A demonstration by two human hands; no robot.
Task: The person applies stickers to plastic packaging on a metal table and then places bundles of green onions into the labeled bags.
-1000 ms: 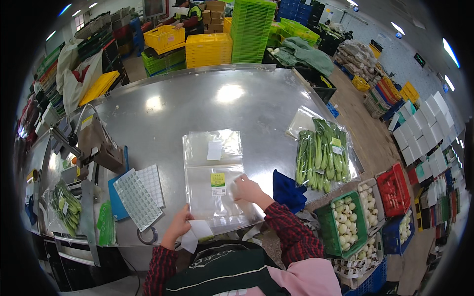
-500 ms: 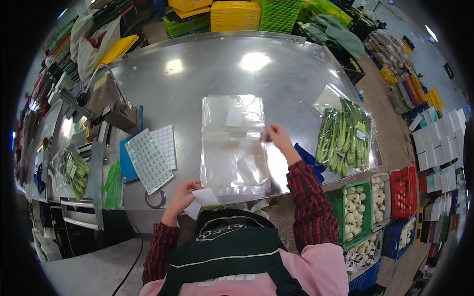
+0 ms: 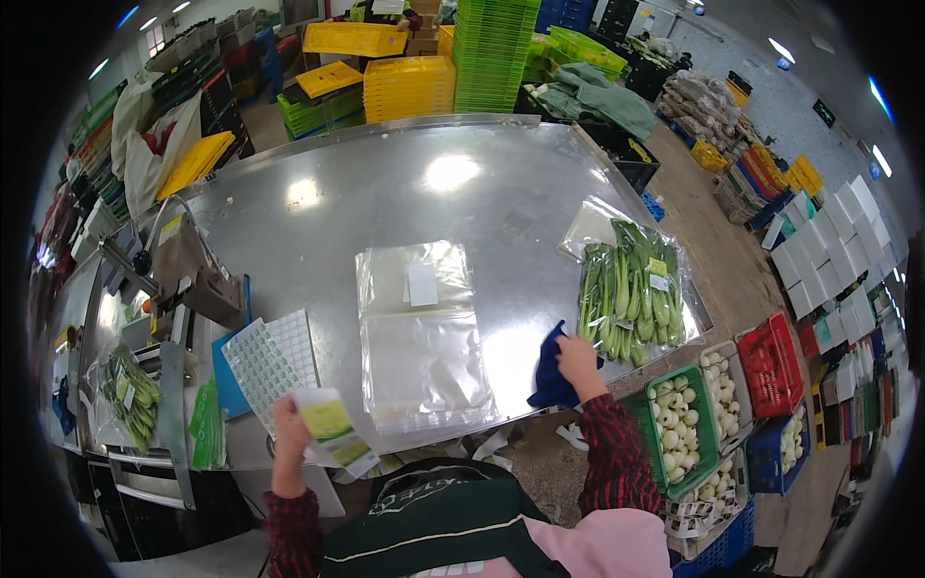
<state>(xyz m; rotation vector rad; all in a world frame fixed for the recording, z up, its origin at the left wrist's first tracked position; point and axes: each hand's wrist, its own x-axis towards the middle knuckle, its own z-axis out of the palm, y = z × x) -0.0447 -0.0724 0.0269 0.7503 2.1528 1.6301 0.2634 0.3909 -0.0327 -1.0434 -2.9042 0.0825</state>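
Observation:
My left hand (image 3: 289, 427) is closed on a strip of printed labels (image 3: 334, 432), yellow-green and white, at the table's front edge. To the right, my right hand (image 3: 580, 366) grips a dark blue cloth (image 3: 551, 374) lying on the metal table. Between my hands lies a stack of clear plastic bags (image 3: 419, 361), with a small white label (image 3: 422, 285) on its upper part. Beyond my right hand are bagged green leafy vegetables (image 3: 631, 294). Sheets of small round stickers (image 3: 260, 361) lie beside my left hand.
A sealing machine (image 3: 198, 279) stands at the table's left, near another bag of greens (image 3: 130, 397). Right of the table are a green crate (image 3: 647, 422) of round white vegetables and a red basket (image 3: 771, 364). Stacked yellow crates (image 3: 409, 91) stand behind the far edge.
My right hand has left the bag stack and taken hold of the blue cloth. My left hand has moved left with the labels, now turned to show their yellow-green print. The view has tilted up.

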